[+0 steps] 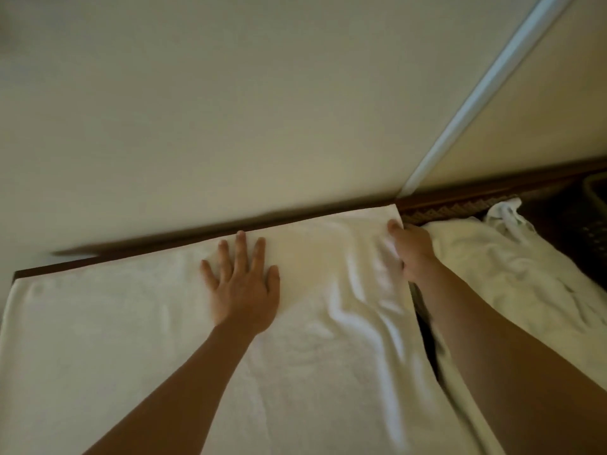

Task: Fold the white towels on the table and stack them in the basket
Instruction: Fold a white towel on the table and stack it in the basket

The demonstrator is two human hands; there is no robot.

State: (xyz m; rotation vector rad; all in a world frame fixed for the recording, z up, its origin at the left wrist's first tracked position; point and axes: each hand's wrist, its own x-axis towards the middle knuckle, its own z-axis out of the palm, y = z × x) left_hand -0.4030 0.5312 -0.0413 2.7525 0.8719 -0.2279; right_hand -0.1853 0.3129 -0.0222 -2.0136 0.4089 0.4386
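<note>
Towel [131, 339] lies spread over dark table [460, 197], left hand [243, 290] flat on it with fingers splayed, right hand [412, 252] pinching its far-right edge, crumpled towels [525, 284] just right, basket [596, 192] far right.

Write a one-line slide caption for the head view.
Left hand pressed flat on a spread white towel, right hand gripping its far right edge, crumpled towels alongside.

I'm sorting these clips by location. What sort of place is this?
Probably a room indoors, in a home or a lodging; I cannot tell which. A dark wooden table stands against plain cream walls, white towels are spread across it, and a dark basket sits at far right.
</note>
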